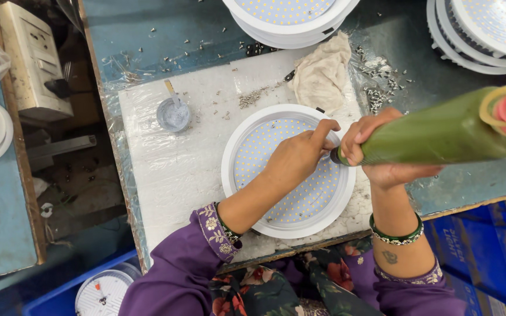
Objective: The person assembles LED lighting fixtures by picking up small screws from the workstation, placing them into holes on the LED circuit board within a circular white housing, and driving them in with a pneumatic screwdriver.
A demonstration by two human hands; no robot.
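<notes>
A round white lamp panel (259,146) dotted with small yellow diodes lies on a white foam pad (171,169). My left hand (297,155) rests on the panel, its fingertips pinched at the right rim. My right hand (382,149) grips a green electric screwdriver (440,133), whose tip meets the panel's right rim just beside my left fingertips. Red and yellow rubber bands wrap the tool's far end. Whether a screw sits under the tip is hidden.
Loose screws (376,88) lie scattered behind the pad near a crumpled cloth (323,73). A small grey cup (174,114) stands on the pad. Stacks of similar panels (288,17) and more panels (487,35) sit at the back. Blue crates (487,251) are below the bench edge.
</notes>
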